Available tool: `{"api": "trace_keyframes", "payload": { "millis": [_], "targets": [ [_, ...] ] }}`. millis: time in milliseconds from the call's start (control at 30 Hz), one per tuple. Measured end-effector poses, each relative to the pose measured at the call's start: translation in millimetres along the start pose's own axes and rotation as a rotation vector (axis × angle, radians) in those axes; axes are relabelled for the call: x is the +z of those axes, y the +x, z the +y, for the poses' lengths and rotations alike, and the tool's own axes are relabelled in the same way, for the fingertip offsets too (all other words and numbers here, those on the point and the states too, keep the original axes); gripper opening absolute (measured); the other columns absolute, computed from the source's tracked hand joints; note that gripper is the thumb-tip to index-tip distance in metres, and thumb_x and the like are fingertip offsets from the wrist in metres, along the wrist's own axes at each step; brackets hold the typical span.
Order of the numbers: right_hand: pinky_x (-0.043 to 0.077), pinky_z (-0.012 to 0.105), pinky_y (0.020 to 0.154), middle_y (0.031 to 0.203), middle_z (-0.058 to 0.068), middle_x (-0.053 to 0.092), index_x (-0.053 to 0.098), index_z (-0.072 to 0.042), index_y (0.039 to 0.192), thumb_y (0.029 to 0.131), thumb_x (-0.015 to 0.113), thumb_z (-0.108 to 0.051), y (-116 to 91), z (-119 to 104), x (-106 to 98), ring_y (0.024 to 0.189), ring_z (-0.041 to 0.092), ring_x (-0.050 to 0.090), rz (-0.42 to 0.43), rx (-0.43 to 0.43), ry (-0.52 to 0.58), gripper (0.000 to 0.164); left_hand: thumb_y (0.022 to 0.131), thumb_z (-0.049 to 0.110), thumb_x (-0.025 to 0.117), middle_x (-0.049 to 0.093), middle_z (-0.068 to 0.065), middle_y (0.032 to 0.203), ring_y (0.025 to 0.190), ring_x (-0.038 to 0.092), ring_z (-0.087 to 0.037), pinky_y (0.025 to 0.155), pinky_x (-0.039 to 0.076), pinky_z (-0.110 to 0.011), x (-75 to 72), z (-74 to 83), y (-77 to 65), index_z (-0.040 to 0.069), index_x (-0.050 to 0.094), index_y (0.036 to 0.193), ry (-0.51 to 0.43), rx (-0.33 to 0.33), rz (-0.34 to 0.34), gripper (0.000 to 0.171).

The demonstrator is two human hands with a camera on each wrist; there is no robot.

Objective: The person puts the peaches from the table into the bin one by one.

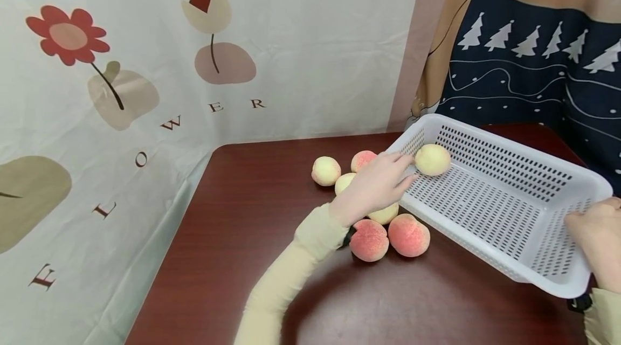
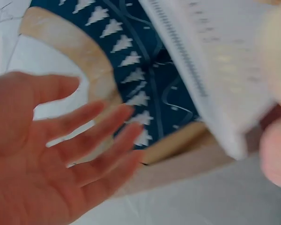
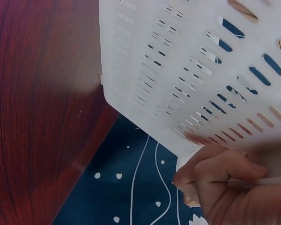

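Note:
A white perforated plastic basket (image 1: pixel 485 248) sits at the right of the table, one long side tipped toward the camera. My right hand (image 1: pixel 599 237) grips its right end; in the right wrist view the fingers (image 3: pixel 225 164) curl over the rim. Inside the basket's left end lies a pale yellow peach (image 1: pixel 433 160). My left hand (image 1: pixel 375 186) hovers over the basket's left edge, fingers extended toward that peach. Its palm (image 2: pixel 51 164) shows bare in the left wrist view. Beneath and around the left wrist, several peaches lie on the table, among them a red one (image 1: pixel 409 235) and a yellowish one (image 1: pixel 326 171).
The dark red-brown wooden table (image 1: pixel 233 237) runs up to a pale curtain (image 1: pixel 310 54) printed with flowers and letters. Behind the basket hangs a navy cloth (image 1: pixel 509 81) with white trees. Another red peach (image 1: pixel 370 240) lies beside the left wrist.

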State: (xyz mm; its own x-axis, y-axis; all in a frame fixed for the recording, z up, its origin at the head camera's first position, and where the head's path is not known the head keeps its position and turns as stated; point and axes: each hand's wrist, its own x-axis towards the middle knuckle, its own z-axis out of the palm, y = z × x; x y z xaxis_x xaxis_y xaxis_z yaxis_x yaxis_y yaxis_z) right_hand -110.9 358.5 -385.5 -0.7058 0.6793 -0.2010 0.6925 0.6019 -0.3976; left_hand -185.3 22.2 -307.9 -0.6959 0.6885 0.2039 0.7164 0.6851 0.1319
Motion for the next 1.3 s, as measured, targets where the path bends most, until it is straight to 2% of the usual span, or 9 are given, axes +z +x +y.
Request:
{"api": "trace_keyframes", "payload": {
  "millis": [167,233,333,467,667,833,1067,1300],
  "targets": [
    [0.045,0.034,0.036,0.100,0.048,0.031,-0.003,0.027,0.133,0.080,0.030,-0.004,0.1,-0.1,0.0,0.050,0.036,0.051,0.021,-0.014,-0.038,0.070,0.092,0.032,0.055,0.066,0.003,0.100,0.089,0.059,-0.014,0.068,0.051,-0.027,21.6,-25.1,-47.5,0.015,0.061,0.106,0.021,-0.116,0.188,0.024],
    [0.045,0.035,0.039,0.103,0.049,0.032,-0.002,0.027,0.133,0.080,0.031,-0.005,0.4,0.4,-0.1,0.055,0.039,0.051,0.026,-0.021,-0.052,0.070,0.091,0.034,0.056,0.066,0.000,0.096,0.087,0.058,-0.018,0.068,0.051,-0.031,32.0,-35.1,-63.7,0.013,0.062,0.101,0.045,-0.176,0.230,0.024],
    [0.045,0.035,0.039,0.101,0.048,0.033,0.000,0.028,0.132,0.079,0.031,-0.005,1.2,0.7,-0.4,0.053,0.038,0.051,0.038,-0.026,-0.058,0.070,0.088,0.041,0.057,0.063,-0.003,0.096,0.084,0.055,-0.023,0.063,0.051,-0.034,46.8,-48.5,-82.9,0.010,0.061,0.099,0.113,-0.274,0.245,0.033],
    [0.045,0.034,0.034,0.090,0.045,0.034,-0.001,0.029,0.132,0.078,0.030,-0.003,3.3,0.9,0.0,0.043,0.032,0.051,0.041,-0.026,-0.026,0.070,0.084,0.052,0.057,0.059,-0.007,0.093,0.078,0.052,-0.026,0.052,0.048,-0.035,60.5,-61.2,-99.0,0.008,0.058,0.101,0.166,-0.387,0.196,0.047],
    [0.046,0.034,0.034,0.086,0.042,0.033,-0.004,0.028,0.132,0.079,0.030,-0.004,7.0,1.4,0.8,0.042,0.032,0.051,0.019,-0.008,-0.037,0.071,0.082,0.061,0.052,0.058,-0.009,0.096,0.081,0.054,-0.028,0.054,0.048,-0.041,71.9,-68.2,-105.6,0.008,0.055,0.107,0.059,-0.490,0.057,0.058],
    [0.046,0.033,0.034,0.099,0.047,0.033,-0.003,0.027,0.133,0.080,0.030,-0.004,5.6,0.2,1.8,0.045,0.033,0.051,0.027,0.002,-0.048,0.070,0.080,0.064,0.050,0.060,-0.009,0.095,0.081,0.057,-0.029,0.059,0.049,-0.043,77.2,-69.4,-103.6,0.008,0.055,0.104,0.018,-0.518,-0.015,0.060],
    [0.045,0.034,0.034,0.102,0.047,0.032,-0.003,0.026,0.134,0.081,0.030,-0.005,4.2,-0.9,1.0,0.048,0.035,0.051,0.034,0.003,-0.045,0.070,0.078,0.062,0.053,0.061,-0.008,0.088,0.075,0.062,-0.030,0.057,0.050,-0.041,83.6,-71.5,-102.6,0.010,0.057,0.098,-0.024,-0.496,-0.012,0.056],
    [0.046,0.033,0.035,0.099,0.047,0.032,-0.005,0.026,0.134,0.081,0.030,-0.005,4.2,-1.2,0.9,0.047,0.034,0.052,0.015,0.009,-0.041,0.071,0.076,0.059,0.056,0.059,-0.009,0.087,0.074,0.061,-0.031,0.064,0.051,-0.040,89.9,-73.9,-102.7,0.011,0.056,0.097,-0.080,-0.489,-0.005,0.052]
  ]
}}
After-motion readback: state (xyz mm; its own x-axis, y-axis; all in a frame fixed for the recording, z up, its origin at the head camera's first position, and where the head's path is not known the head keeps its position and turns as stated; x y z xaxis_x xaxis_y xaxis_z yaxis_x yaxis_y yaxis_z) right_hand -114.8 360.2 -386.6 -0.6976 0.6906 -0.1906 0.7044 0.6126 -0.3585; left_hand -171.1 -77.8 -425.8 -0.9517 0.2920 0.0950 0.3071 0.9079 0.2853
